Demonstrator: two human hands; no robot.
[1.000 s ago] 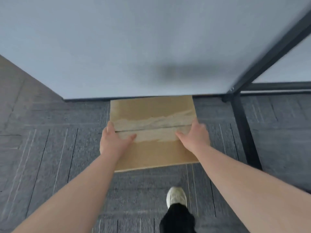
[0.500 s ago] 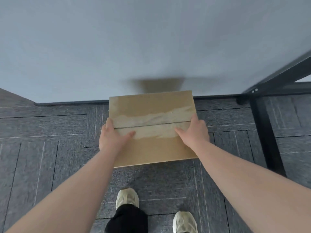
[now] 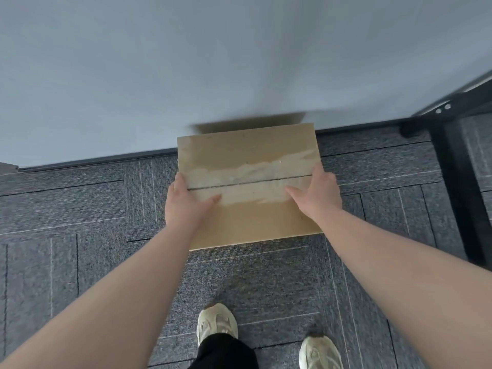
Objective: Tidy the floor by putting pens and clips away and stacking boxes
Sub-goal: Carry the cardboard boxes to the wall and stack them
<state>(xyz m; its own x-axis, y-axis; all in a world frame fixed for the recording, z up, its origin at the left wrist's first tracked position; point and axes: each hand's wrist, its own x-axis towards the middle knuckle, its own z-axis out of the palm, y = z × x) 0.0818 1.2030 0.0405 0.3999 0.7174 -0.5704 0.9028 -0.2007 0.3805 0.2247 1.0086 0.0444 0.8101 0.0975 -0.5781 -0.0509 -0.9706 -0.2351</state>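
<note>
A brown cardboard box (image 3: 247, 153) with a torn pale tape strip along its closed top seam is held out in front of me, its far edge close to the grey wall. My left hand (image 3: 186, 206) grips its left side, thumb lying on the top. My right hand (image 3: 316, 195) grips its right side the same way. The box's underside and whatever lies below it are hidden. No pens or clips are in view.
A grey wall (image 3: 213, 62) with a dark skirting strip stands straight ahead. Grey carpet tiles (image 3: 80, 235) cover the floor. A black metal table leg (image 3: 458, 187) rises at the right. My two pale shoes (image 3: 217, 322) stand below the box.
The view has swung left and come nearer to the wall, and the table leg has slid toward the right edge. Both feet now show. My hands keep the same hold on the box.
</note>
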